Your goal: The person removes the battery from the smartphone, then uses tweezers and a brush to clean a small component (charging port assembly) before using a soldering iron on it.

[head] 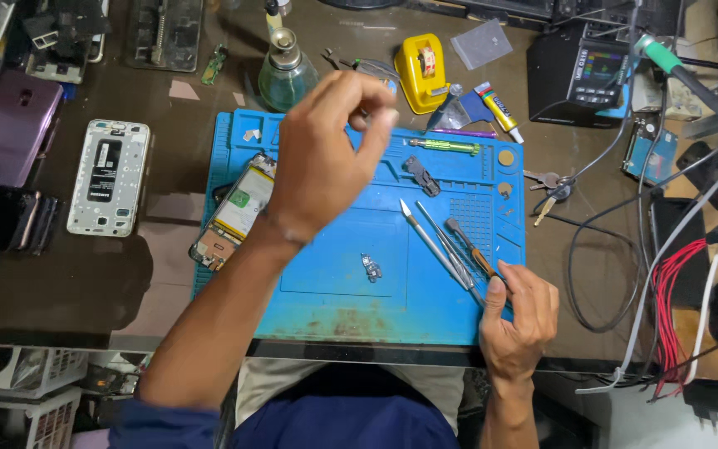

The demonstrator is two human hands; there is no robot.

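Observation:
My left hand [322, 158] hovers above the blue work mat [334, 249], its fingertips pinched together near the mat's top edge; nothing shows between them. Just left of that hand, an opened phone [238, 208] with its battery exposed lies on the mat's left side. My right hand [517, 320] rests at the mat's lower right corner, thumb and forefinger closed on the end of a brown-handled tool [471, 249]. Beside it lie tweezers [446, 245] and a thin metal blade [425, 237]. A small metal part [371, 268] sits in the mat's middle.
A glass bottle [286, 71], a yellow case [421, 71], a glue tube [499, 108] and a green tool [446, 146] stand behind the mat. White phone frame [110, 176] and purple phone [10, 129] lie left. Keys [546, 187], a soldering station [579, 75] and cables [671, 283] crowd the right.

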